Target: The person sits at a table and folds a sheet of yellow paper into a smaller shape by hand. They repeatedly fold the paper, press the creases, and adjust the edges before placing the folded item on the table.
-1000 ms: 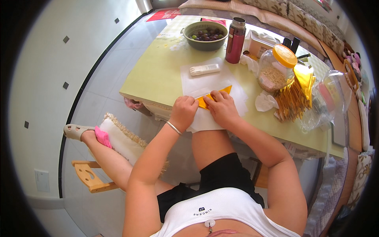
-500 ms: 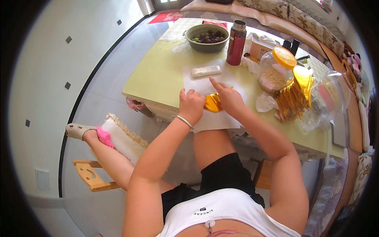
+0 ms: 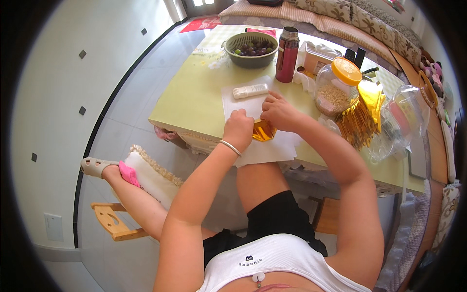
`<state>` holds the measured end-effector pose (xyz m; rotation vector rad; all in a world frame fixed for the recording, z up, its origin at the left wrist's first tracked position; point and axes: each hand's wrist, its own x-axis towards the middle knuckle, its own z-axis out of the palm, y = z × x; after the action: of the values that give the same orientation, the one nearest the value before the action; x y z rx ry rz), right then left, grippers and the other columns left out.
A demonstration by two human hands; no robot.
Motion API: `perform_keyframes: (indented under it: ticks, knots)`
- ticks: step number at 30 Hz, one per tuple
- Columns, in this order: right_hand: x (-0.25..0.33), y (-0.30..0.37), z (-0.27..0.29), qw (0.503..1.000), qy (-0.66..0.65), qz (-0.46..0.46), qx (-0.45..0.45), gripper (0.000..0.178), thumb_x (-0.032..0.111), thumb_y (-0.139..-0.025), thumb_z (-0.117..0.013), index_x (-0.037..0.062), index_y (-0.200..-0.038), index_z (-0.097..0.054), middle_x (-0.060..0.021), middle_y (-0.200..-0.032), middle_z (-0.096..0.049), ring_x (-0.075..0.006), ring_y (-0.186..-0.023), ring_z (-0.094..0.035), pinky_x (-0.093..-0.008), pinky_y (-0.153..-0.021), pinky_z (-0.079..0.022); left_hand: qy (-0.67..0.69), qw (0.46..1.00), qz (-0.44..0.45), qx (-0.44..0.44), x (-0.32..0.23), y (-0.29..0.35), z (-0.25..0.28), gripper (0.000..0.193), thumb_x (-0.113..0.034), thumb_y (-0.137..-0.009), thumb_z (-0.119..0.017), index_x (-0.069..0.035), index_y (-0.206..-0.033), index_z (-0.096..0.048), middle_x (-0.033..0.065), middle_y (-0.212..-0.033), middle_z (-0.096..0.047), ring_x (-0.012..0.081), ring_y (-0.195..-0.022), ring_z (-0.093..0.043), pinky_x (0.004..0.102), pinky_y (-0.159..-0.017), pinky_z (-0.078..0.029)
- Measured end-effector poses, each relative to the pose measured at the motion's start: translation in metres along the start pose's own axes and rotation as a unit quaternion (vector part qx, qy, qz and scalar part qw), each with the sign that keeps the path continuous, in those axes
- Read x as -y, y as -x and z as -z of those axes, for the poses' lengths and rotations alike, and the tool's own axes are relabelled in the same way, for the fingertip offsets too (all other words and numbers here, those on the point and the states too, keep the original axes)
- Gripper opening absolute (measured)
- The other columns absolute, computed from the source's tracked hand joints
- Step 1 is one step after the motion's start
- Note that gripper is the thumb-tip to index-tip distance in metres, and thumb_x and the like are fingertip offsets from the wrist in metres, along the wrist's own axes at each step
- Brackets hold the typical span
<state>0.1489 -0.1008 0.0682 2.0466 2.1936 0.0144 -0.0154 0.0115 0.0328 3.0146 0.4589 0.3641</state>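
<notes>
A piece of shiny gold foil paper (image 3: pixel 264 132) lies over white paper sheets (image 3: pixel 272 152) at the table's near edge. My left hand (image 3: pixel 239 130), a bangle on its wrist, is closed on the foil's left side. At the foil's upper edge my right hand (image 3: pixel 281 115) is closed too, its fingertips pinching the foil and partly hiding it. Just beyond both hands sits a slim white oblong object (image 3: pixel 250 91), resting on the paper; its kind is unclear.
On the pale green tabletop (image 3: pixel 189 97) stand a colander of grapes (image 3: pixel 251 50), a red thermos flask (image 3: pixel 287 56) and a tissue box (image 3: pixel 318 58). Rightward are a yellow-lidded jar (image 3: pixel 335 92), a stack of gold foil sheets (image 3: pixel 359 121) and a clear plastic bag (image 3: pixel 401 121).
My right hand has shifted up and left, its outstretched index finger now bent in. The foil's visible part looks smaller and differently folded. My left hand stays on its left side.
</notes>
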Motion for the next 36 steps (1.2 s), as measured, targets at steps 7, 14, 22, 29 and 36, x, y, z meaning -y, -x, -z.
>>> perform_keyframes:
  ticks: [7, 14, 22, 29, 36]
  knots:
    - [-0.003, 0.026, -0.061, 0.974, -0.151, 0.005, -0.171, 0.043, 0.009, -0.089, -0.056, 0.0084, -0.132, -0.055, -0.0115, -0.14, -0.054, -0.0285, -0.136, -0.044, -0.0422, -0.114, -0.035, -0.022, 0.993, -0.055, -0.106, -0.001, 0.02, -0.044, 0.032, -0.015, -0.085, -0.059, 0.006, -0.109, -0.064, 0.0217, -0.116, -0.064, 0.0381, -0.11, -0.062, 0.0419, -0.091, -0.052]
    - [0.001, 0.043, -0.073, 0.96, -0.229, -0.061, -0.147, 0.051, 0.022, -0.098, -0.052, 0.0084, -0.146, -0.043, -0.0102, -0.155, -0.039, -0.0277, -0.145, -0.031, -0.0432, -0.119, -0.026, 0.015, 0.994, -0.106, 0.011, -0.002, 0.048, -0.025, 0.066, -0.036, -0.092, -0.057, -0.003, -0.146, -0.042, 0.0263, -0.154, -0.032, 0.0474, -0.141, -0.028, 0.05, -0.117, -0.024]
    - [0.007, 0.046, -0.058, 0.967, -0.215, -0.072, -0.113, 0.07, 0.041, -0.091, -0.062, 0.0088, -0.149, -0.04, -0.01, -0.158, -0.034, -0.0268, -0.148, -0.026, -0.0443, -0.121, -0.021, 0.042, 0.988, -0.136, 0.055, -0.001, 0.054, -0.006, 0.071, -0.055, -0.09, -0.057, -0.02, -0.15, -0.041, 0.0261, -0.159, -0.02, 0.0515, -0.145, -0.016, 0.0549, -0.118, -0.017]
    - [0.0, 0.051, -0.057, 0.964, -0.236, -0.025, -0.118, 0.079, 0.044, -0.085, -0.068, 0.0052, -0.148, -0.04, -0.0138, -0.157, -0.034, -0.0299, -0.148, -0.025, -0.0451, -0.12, -0.022, 0.153, 0.982, -0.103, -0.036, 0.027, 0.059, -0.017, 0.057, -0.033, -0.088, -0.064, -0.004, -0.136, -0.053, 0.0249, -0.143, -0.047, 0.0412, -0.135, -0.042, 0.049, -0.113, -0.031]
    - [0.027, 0.073, -0.048, 0.967, -0.181, -0.04, -0.174, 0.051, 0.026, -0.081, -0.07, 0.0055, -0.126, -0.061, -0.0127, -0.14, -0.055, -0.0293, -0.135, -0.046, -0.043, -0.113, -0.036, 0.188, 0.964, -0.079, -0.168, 0.027, 0.073, -0.016, 0.029, -0.005, -0.079, -0.063, 0.002, -0.108, -0.066, 0.0175, -0.112, -0.065, 0.0338, -0.11, -0.061, 0.0459, -0.102, -0.044]
